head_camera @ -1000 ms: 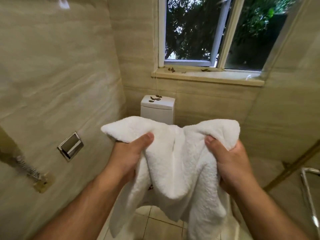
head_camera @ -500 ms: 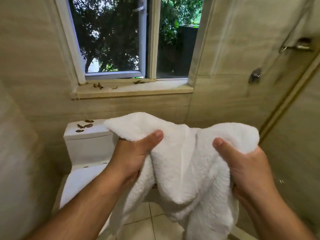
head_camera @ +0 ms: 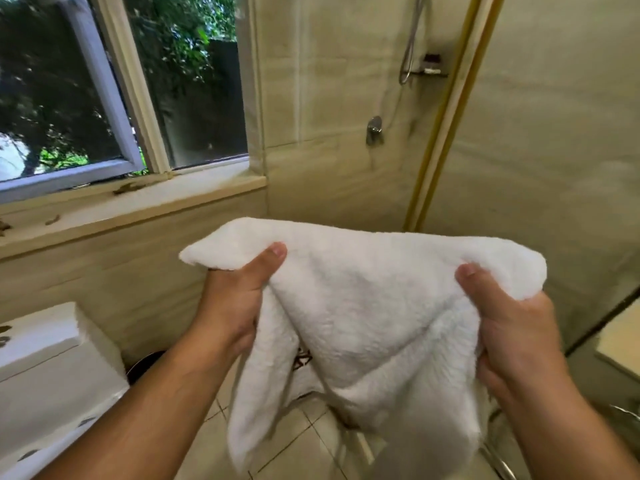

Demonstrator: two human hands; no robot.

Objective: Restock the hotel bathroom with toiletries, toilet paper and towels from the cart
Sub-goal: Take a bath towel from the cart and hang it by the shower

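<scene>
beige-tiled bathroom walls are framing a white towel (head_camera: 374, 306), which is hanging in mid-air at the middle of the view, above the tiled floor (head_camera: 304, 441). its top edge is stretching between the left hand (head_camera: 232, 306) and the right hand (head_camera: 516, 334), and the rest is drooping in loose folds, with a dark stitched mark peeking out low on the left side. the left hand is gripping the upper left corner, thumb lying across the front and fingers curling behind the cloth. the right hand is gripping the upper right corner the same way, bunching the cloth under its thumb. a white toilet tank (head_camera: 45, 368) is sitting at the lower left. behind it a window (head_camera: 104, 91) is showing green trees, and dry leaves (head_camera: 128, 187) are lying on its sill (head_camera: 138, 206). beyond the towel a shower valve (head_camera: 374, 129) is sitting on the wall, a hose (head_camera: 410, 39) is hanging above it, and a gold frame strip (head_camera: 446, 109) is running up just to the right.
</scene>
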